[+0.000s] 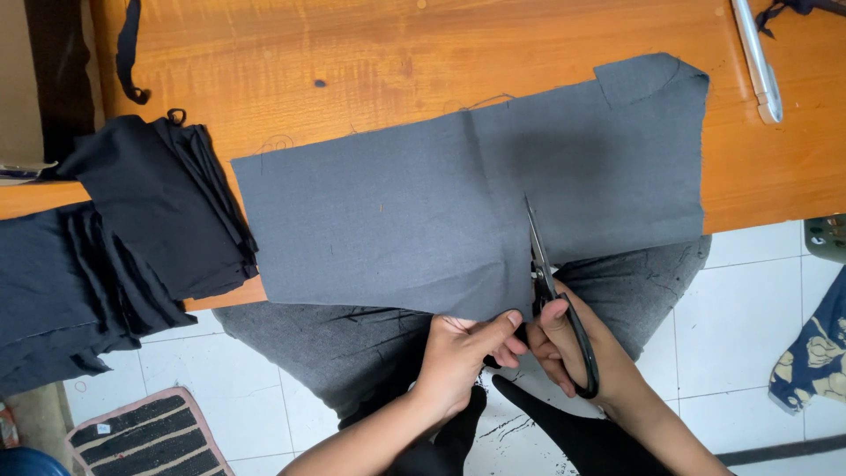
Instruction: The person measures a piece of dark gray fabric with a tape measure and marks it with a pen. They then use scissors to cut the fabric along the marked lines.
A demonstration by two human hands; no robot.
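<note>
Head view looks down on an orange-brown wooden table [370,53] whose near edge sits just above both hands. A grey fabric piece [423,220] lies flat on it and hangs over that edge. The left hand [463,353] pinches the cloth's lower edge between thumb and fingers. Just beside it, the right hand [577,353] is closed through the black handles of the scissors [551,291], whose blades point away from the hands into the cloth. Far left of the hands lies a pile of folded black fabric [123,238]. Below and around the hands is a white tiled floor [758,317], with a striped mat [145,436] off to the left.
</note>
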